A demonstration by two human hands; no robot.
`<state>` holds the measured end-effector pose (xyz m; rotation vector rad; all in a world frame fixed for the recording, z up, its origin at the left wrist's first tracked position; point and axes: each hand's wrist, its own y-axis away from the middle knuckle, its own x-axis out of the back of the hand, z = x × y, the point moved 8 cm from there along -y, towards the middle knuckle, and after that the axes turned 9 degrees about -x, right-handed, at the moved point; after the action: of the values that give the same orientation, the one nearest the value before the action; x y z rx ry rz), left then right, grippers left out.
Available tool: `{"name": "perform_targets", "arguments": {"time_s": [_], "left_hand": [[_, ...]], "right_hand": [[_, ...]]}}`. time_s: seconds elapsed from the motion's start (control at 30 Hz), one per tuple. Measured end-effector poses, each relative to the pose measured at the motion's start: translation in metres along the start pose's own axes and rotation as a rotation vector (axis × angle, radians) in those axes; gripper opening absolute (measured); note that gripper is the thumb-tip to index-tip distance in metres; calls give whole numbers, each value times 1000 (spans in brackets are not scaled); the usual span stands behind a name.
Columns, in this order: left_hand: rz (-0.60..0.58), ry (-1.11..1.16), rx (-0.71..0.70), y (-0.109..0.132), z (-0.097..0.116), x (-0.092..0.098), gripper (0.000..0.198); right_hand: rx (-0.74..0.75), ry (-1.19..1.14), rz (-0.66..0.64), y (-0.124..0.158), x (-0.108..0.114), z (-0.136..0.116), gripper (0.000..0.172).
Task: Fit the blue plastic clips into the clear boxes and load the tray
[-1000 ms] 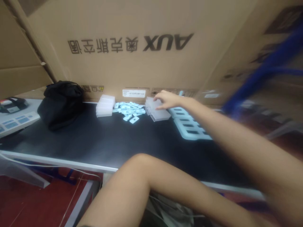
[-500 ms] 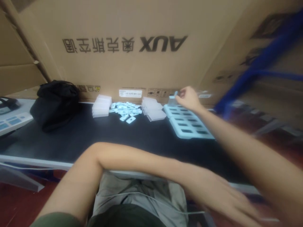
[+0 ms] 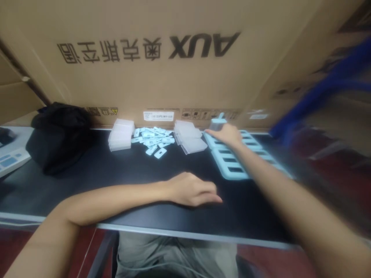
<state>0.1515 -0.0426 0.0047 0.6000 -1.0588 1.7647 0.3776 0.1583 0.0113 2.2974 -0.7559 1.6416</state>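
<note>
Now, left hand (image 3: 193,190): rests on the black table (image 3: 116,173), nearer than the pale blue slotted tray (image 3: 232,166) and to its left; fingers loosely curled, nothing in them.
Right hand (image 3: 227,134): lies on the tray's far left end, fingers bent down onto it; whether they grip anything cannot be told.
Small blue-grey piece (image 3: 218,122): upright at the tray's far end, just beyond the right fingertips.
Clear plastic cases (image 3: 189,137): stacked just left of the tray.
Loose blue pieces (image 3: 152,137): heaped further left of the tray.
Second clear stack (image 3: 120,135): left again.
Black bag (image 3: 58,135): well left of the tray.
Cardboard box (image 3: 174,77): upright behind the tray, its print upside down.
</note>
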Motion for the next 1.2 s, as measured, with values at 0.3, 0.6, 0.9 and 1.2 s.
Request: {"name": "perform_targets", "arguments": {"time_s": [0.3, 0.6, 0.9, 1.2], "left_hand": [[-337, 261, -350, -2, 48, -34, 28], [-50, 399, 105, 75, -18, 56, 24], [21, 576, 280, 62, -47, 56, 16], [22, 447, 182, 64, -42, 52, 15]], "right_hand": [[-5, 106, 63, 11, -5, -4, 80], [-45, 148, 25, 13, -4, -8, 78], [-10, 202, -42, 6, -9, -2, 77], [-11, 214, 33, 8, -11, -2, 79]]}}
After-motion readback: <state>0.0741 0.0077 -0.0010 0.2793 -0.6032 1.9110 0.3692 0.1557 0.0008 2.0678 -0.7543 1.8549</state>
